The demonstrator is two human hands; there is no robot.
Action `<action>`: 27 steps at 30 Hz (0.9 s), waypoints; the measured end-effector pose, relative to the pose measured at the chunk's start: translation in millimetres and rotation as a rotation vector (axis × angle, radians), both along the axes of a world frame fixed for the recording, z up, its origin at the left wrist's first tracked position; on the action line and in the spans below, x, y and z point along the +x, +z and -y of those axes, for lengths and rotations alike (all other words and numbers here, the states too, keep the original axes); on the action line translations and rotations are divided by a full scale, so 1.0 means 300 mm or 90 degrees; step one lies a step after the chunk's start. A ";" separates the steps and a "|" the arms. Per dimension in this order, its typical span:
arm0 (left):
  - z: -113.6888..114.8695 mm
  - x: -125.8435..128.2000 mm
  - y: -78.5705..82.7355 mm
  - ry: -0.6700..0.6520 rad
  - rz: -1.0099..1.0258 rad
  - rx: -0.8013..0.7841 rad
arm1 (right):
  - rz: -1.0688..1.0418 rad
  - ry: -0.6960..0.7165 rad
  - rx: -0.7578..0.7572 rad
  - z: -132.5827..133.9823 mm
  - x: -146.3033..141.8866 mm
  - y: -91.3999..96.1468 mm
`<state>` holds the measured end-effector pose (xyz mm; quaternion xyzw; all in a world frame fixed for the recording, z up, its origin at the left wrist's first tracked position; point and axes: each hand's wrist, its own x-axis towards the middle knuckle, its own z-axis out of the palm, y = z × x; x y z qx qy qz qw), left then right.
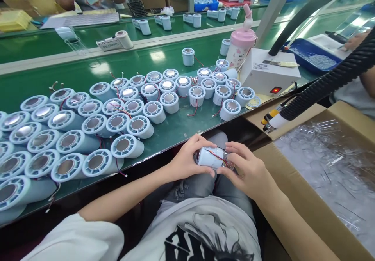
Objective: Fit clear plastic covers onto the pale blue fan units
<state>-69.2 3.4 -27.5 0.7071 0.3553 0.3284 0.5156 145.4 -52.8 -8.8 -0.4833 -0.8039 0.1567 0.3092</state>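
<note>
Over my lap, both hands hold one pale blue cylinder part with red wires along its side. My left hand wraps round its left end, fingers curled over the top. My right hand pinches its right end, where a clear piece sits against the wires. Several matching cylinders with round metal faces lie in rows on the green table just beyond my hands.
A cardboard box of clear plastic parts stands at my right. A white machine with a red switch, a pink bottle and a black ribbed hose sit at the right. Other people's hands work across the conveyor and at the far right.
</note>
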 end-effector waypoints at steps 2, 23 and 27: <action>-0.001 0.000 0.002 0.013 -0.013 -0.016 | 0.043 0.003 0.033 0.006 -0.010 -0.011; 0.014 0.012 0.043 -0.096 0.120 -0.336 | -0.391 0.003 -0.258 -0.021 0.046 -0.018; 0.026 0.007 0.045 -0.119 0.167 -0.383 | -0.193 0.039 -0.125 0.008 0.058 -0.012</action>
